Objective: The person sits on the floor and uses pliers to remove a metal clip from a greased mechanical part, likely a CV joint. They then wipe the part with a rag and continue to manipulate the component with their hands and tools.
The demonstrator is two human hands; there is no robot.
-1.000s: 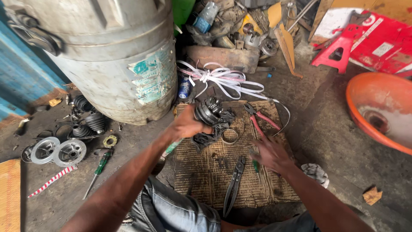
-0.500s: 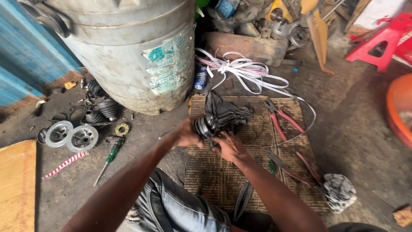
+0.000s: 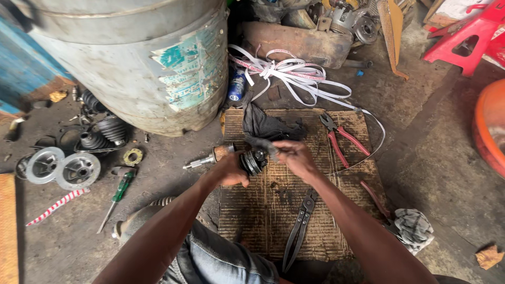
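Two hands worked on one greasy axle joint (image 3: pixel 252 160) above the cardboard mat (image 3: pixel 294 210). The left hand (image 3: pixel 231 171) was clamped around the joint; the right hand (image 3: pixel 294 158) pinched the black rubber boot (image 3: pixel 265 129) at its top, seemingly fitting it. Red pliers (image 3: pixel 339 139) lay near. An orange basin (image 3: pixel 492 131) stood at the right; its contents were not visible.

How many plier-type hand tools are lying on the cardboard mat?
3 in view: red-handled pliers at the mat's upper right, dark pliers by its lower middle, another red-handled tool at its right edge, partly hidden.
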